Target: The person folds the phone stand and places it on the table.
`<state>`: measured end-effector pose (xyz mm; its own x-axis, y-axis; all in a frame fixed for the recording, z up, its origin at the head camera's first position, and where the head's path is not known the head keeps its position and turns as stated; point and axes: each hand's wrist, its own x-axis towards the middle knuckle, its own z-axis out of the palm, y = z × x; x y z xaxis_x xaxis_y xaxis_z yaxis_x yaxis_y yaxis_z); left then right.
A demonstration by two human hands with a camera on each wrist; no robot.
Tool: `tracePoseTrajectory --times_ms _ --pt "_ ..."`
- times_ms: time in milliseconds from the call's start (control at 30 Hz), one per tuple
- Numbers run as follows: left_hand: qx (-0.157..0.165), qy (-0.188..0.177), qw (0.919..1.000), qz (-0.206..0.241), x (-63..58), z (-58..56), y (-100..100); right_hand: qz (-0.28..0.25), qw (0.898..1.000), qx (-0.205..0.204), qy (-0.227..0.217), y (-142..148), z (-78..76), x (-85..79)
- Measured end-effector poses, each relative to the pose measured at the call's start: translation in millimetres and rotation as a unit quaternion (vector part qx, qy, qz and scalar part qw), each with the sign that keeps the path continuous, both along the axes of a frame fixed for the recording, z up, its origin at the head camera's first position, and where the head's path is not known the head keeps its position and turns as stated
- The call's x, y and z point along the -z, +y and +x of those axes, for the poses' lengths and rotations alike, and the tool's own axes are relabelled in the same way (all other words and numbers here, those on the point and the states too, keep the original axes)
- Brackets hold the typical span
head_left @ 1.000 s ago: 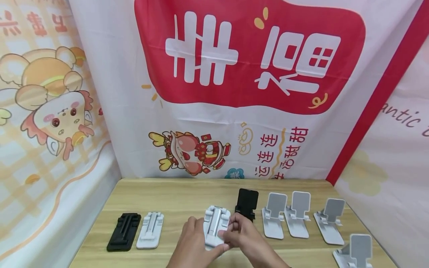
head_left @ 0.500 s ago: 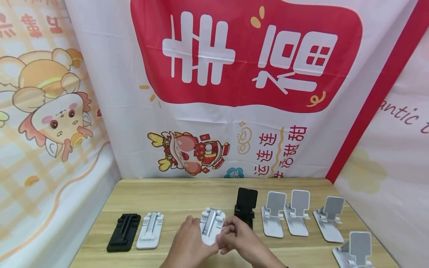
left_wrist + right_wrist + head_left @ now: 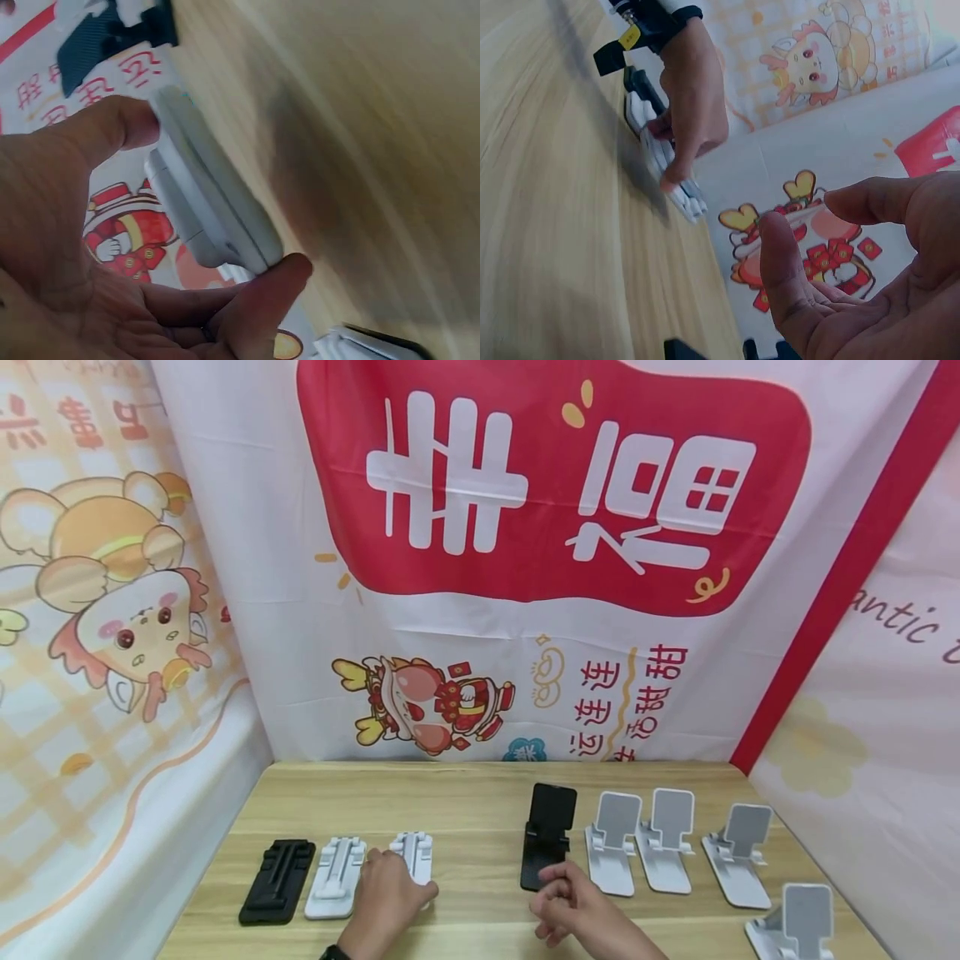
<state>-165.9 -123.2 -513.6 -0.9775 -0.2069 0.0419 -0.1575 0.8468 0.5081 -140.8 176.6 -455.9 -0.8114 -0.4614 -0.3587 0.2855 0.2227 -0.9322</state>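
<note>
My left hand (image 3: 388, 893) pinches a folded white phone stand (image 3: 420, 857) by its two sides, thumb on one edge and fingers on the other. The left wrist view shows this phone stand (image 3: 217, 187) edge-on, close over the wooden surface. Beside it lie a second folded white phone stand (image 3: 336, 881) and a folded black one (image 3: 276, 881). My right hand (image 3: 577, 906) holds nothing; its fingers are loosely bent, with thumb and forefinger apart in the right wrist view. Just behind it stands an unfolded black phone stand (image 3: 550, 835).
Several unfolded white phone stands, among them one beside the black stand (image 3: 613, 839) and one at the near right corner (image 3: 802, 918), stand along the right of the wooden table (image 3: 465, 789). A printed cloth (image 3: 300, 693) hangs behind the table.
The folded white phone stand has gone from between both hands to the left, beside the other folded ones, in the left hand. The right hand has let go and moved right.
</note>
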Motion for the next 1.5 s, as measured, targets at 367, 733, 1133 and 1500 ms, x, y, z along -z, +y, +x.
tracePoseTrajectory --times_ms 367,733,1133,1500 --pt "-0.006 -0.002 0.9997 -0.022 18.5 -0.7 -5.6 0.034 0.998 0.046 0.009 58.7 12.7 6.4" --pt "0.007 -0.034 0.9976 -0.059 -0.1 3.7 -14.7 0.433 0.704 0.215 0.521 155.3 0.1 -5.1" --pt "0.019 -0.003 0.998 -0.061 -16.0 12.6 -7.5 0.522 0.833 0.031 0.184 253.2 -14.2 -10.6" --pt "0.023 0.021 0.9991 -0.029 -24.6 17.7 -7.4 0.535 0.818 0.026 0.207 266.1 -15.8 -11.9"
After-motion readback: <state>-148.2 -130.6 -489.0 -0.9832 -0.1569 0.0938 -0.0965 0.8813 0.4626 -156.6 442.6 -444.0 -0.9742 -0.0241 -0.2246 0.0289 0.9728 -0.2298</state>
